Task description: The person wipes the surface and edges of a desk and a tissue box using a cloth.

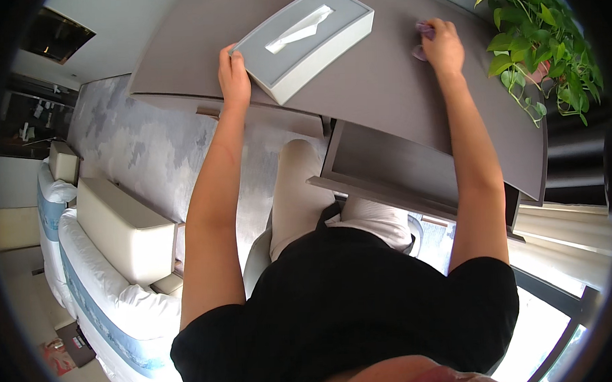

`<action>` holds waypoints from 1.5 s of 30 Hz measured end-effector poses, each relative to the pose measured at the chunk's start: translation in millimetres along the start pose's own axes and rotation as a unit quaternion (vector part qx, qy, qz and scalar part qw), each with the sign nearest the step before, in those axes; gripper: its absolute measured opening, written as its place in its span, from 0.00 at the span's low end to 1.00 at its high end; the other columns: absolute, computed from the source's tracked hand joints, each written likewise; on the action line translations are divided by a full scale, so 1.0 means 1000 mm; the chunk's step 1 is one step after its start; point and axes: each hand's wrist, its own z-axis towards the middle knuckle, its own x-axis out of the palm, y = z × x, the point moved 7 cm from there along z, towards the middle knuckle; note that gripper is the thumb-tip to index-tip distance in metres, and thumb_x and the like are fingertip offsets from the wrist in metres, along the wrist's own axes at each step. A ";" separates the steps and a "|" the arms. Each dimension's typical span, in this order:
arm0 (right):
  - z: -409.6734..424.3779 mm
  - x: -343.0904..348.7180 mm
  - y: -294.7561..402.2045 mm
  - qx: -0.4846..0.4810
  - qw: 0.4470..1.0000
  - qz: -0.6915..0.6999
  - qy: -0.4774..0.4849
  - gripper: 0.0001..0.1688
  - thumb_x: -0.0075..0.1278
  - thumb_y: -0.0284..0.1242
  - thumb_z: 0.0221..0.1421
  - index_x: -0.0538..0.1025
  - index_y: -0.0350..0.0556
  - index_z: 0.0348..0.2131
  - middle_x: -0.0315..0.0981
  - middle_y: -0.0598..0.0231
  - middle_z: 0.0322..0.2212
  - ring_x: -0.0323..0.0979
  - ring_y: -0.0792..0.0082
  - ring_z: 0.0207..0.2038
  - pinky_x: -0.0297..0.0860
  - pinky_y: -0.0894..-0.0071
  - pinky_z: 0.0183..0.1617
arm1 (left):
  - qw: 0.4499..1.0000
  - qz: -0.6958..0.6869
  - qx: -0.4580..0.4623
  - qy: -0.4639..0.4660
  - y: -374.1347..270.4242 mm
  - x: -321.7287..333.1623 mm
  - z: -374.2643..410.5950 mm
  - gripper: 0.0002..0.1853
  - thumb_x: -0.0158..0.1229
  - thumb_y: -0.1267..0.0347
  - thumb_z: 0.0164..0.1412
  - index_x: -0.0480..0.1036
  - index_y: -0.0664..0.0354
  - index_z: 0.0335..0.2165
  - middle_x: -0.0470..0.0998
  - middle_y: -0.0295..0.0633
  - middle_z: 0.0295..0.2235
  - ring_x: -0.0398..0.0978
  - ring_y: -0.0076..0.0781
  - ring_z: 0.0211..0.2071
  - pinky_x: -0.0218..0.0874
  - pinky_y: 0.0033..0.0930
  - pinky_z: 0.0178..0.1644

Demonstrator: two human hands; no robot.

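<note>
At the near left corner of a grey-topped tissue box [306, 44], my left hand [235, 77] grips its edge. The box has white sides, sits at an angle on the brown desk [373, 87], and a white tissue [300, 28] pokes out of its slot. Farther right, my right hand [443, 45] presses a crumpled purple cloth [425, 31] on the desktop. Part of the cloth is hidden beneath the fingers.
An open drawer [390, 152] juts from the desk above my lap. A trailing potted plant [538, 41] stands at the right end. Two beds [118, 319] with padded cream benches [125, 227] lie to the left. A curtain [565, 232] hangs at right.
</note>
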 end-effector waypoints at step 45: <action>-0.004 0.045 0.044 0.080 0.923 0.368 0.082 0.19 0.50 0.37 0.53 0.73 0.45 0.42 0.73 0.57 0.38 0.71 0.65 0.42 0.64 0.71 0.48 | 0.983 0.106 0.040 0.142 -0.060 0.051 -0.093 0.49 0.69 0.63 0.41 0.48 0.59 0.57 0.66 0.53 0.49 0.66 0.44 0.50 0.58 0.39 0.52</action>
